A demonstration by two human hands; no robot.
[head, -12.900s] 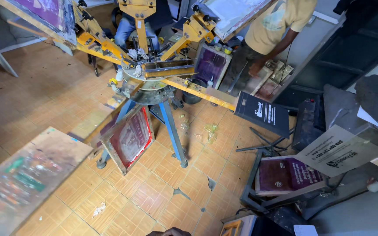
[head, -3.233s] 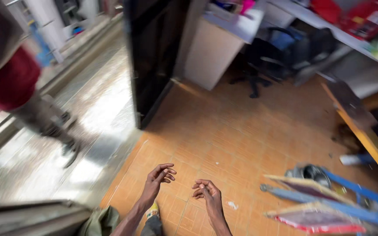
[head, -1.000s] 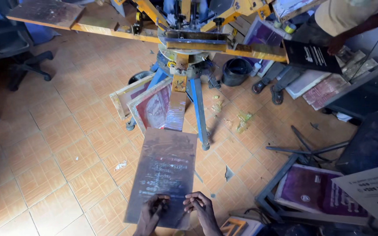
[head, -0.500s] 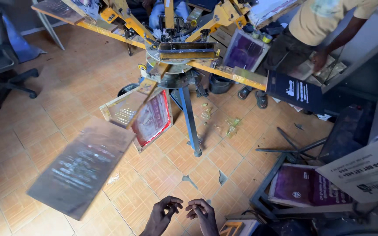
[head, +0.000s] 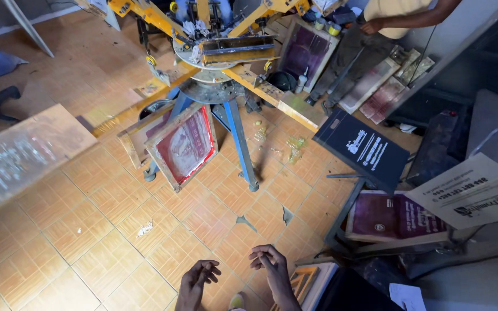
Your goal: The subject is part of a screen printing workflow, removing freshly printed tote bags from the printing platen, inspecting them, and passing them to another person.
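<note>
My left hand hangs low over the tiled floor, fingers loosely curled and spread, palm empty, touching nothing. My right hand is just beside it, fingers bent inward, also empty and clear of everything. Just to the right of my right wrist lies a wooden frame with an orange panel, near but not touched.

Two small dark scraps lie on the tiles ahead of my hands. Further right, a purple-brown printing screen rests on a dark metal stand, and a white printed sheet with black lettering overlaps its upper right corner. Above that, a black rectangular board with white print sits tilted at the end of a press arm.

At left, a long pale board shows blurred. Past it, a red-meshed screen in a wooden frame leans against the blue leg of the yellow-armed press. Beyond, another person's hand rests near more stacked screens.
</note>
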